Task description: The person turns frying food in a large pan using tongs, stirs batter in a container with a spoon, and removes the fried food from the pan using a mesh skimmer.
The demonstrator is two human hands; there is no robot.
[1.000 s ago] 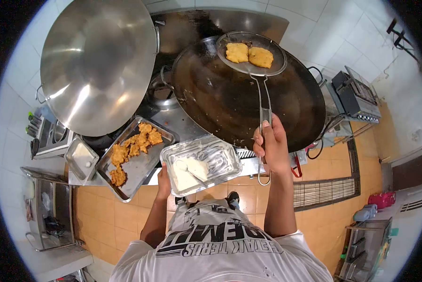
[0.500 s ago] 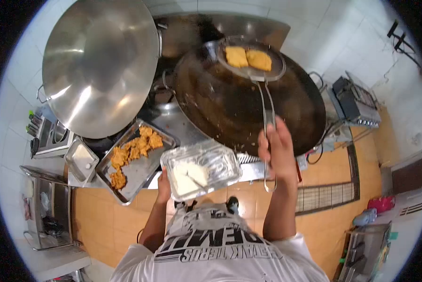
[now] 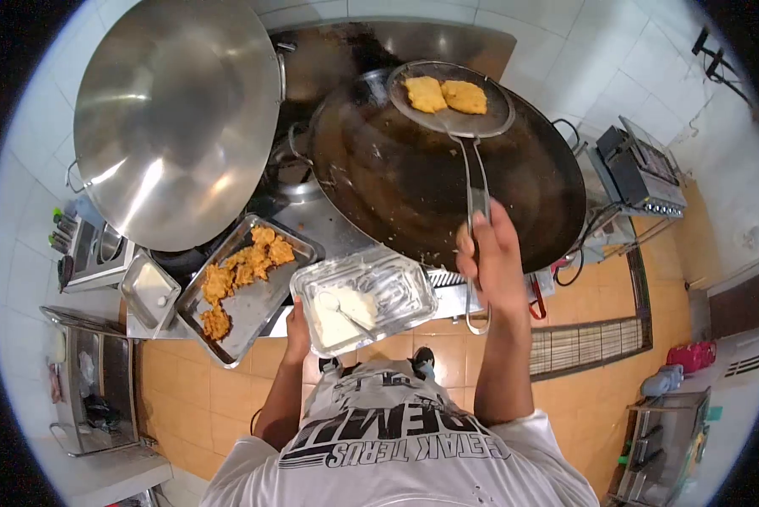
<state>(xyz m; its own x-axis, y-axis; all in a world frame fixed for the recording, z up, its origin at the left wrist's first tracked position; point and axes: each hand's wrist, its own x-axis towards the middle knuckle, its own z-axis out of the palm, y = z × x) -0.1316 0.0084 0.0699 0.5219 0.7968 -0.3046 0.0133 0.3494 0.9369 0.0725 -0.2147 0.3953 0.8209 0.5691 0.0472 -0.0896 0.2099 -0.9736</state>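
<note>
My right hand (image 3: 492, 250) is closed round the long handle of a skimmer (image 3: 499, 118). Two golden fried pieces (image 3: 445, 95) rest in the skimmer's round bowl, over the far part of a large dark wok (image 3: 396, 182). My left hand (image 3: 297, 329) grips the left edge of a metal tray (image 3: 400, 317), its fingers partly hidden beneath. Pale batter and a spoon (image 3: 345, 309) lie in this tray. Left of it, a second metal tray (image 3: 244, 325) bears several pieces of fried food (image 3: 248, 266).
A big shiny metal wok (image 3: 185, 118) stands tilted at the left. Beside the fried food is a small metal tray (image 3: 147, 291) with pale contents. A black appliance (image 3: 641, 173) stands at the right. A floor grate (image 3: 590, 346) lies behind the counter's right end.
The skimmer and my right hand have shifted very slightly, with the two pieces still in the bowl. My left hand keeps its hold on the batter tray.
</note>
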